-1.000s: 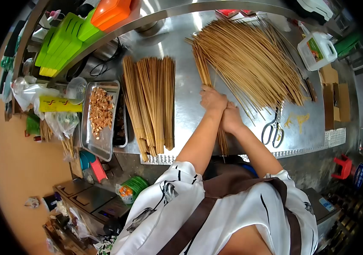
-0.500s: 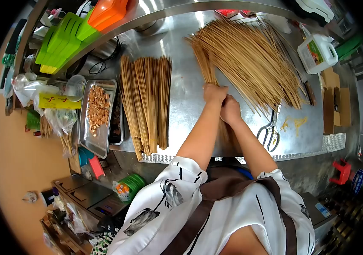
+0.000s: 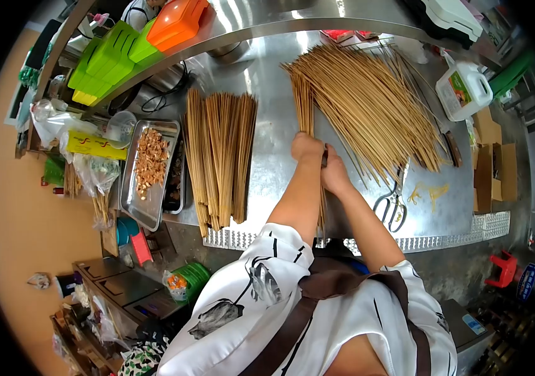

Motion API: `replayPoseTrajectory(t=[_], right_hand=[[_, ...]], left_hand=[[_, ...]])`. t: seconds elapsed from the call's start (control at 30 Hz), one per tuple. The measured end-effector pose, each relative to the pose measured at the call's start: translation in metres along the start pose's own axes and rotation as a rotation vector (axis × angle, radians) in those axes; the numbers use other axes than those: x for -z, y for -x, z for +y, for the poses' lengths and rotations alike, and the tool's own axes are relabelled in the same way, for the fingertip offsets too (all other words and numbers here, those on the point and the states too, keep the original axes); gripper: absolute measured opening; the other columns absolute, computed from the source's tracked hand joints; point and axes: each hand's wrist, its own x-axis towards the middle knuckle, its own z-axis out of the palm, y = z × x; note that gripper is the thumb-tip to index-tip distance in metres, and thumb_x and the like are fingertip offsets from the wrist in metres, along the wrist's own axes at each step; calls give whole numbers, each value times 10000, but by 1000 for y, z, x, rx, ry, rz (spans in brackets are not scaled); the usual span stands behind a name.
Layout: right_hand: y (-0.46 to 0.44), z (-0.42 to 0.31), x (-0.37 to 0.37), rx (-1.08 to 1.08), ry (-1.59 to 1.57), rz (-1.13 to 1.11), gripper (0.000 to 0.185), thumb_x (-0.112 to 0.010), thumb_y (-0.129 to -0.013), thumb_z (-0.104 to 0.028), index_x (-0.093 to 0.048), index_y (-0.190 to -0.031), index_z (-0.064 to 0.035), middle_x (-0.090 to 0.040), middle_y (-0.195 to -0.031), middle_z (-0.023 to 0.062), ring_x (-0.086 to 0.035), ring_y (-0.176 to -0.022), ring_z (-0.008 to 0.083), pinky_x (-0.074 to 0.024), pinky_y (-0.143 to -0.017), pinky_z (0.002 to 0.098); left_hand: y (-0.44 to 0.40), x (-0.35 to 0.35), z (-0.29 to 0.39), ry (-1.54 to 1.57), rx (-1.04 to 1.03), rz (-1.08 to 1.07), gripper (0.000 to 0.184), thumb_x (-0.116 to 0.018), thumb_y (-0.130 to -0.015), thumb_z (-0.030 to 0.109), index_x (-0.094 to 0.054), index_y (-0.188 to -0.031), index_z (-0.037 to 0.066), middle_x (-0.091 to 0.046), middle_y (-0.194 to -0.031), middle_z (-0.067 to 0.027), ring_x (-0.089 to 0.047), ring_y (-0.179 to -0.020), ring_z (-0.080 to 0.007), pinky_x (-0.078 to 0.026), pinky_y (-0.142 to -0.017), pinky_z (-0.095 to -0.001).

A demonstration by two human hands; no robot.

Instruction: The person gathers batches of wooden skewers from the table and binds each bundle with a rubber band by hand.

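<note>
My left hand (image 3: 307, 147) is wrapped round a narrow bundle of thin sticks (image 3: 303, 109) on the metal table (image 3: 273, 144). Close beside it, my right hand (image 3: 335, 170) is closed at the lower part of the bundle; a small dark piece shows between the hands, too small to make out. A large fanned pile of sticks (image 3: 367, 94) lies to the right, its upper left end touching the bundle. Several stacked bundles of sticks (image 3: 217, 156) lie to the left. Scissors (image 3: 393, 203) rest below the big pile, near yellow bands (image 3: 433, 193).
At left stands a metal tray (image 3: 131, 188) of brown chopped pieces. Green containers (image 3: 107, 56) and an orange container (image 3: 176, 25) sit on the shelf above. A white jug (image 3: 463, 91) and a cardboard box (image 3: 483, 172) are at the right. A dark-handled knife (image 3: 453, 149) lies beside the pile.
The view has shifted a little. The lower end of the bundle, spread and blurred half a second ago, now looks narrower. Both hands remain closed, with a slightly wider gap between them.
</note>
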Motion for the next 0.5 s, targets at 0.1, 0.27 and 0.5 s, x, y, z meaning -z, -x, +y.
replayPoseTrajectory(t=[0.1,0.27,0.5], right_hand=[[1,0,-10,-155,-383,-61,583,-559,-760,-167,-339,-1264,28,-513,-1131,210,-491,-1053,324,-391,-898,374],[-4,16,-14,-268,-807,-250,485,-531,-777,-102,-381,-1217,34,-561,-1071,156,-545,-984,238,-429,-846,341],[-4,24,-6,26,-267,9,368,-481,-771,-3,-494,-1139,11,-579,-1049,115,-557,-943,210,-432,-853,290]], left_hand=[[6,3,6,-8,8,-29,286,-625,-689,140,-595,-921,-24,-620,-961,-190,-600,-925,-316,-486,-796,-355],[-7,9,-5,-145,30,48,314,-638,-683,190,-600,-934,5,-616,-999,-168,-593,-962,-287,-481,-821,-344],[-32,7,-41,-121,-50,99,238,-616,-694,155,-603,-869,-6,-633,-892,-170,-626,-866,-273,-508,-725,-342]])
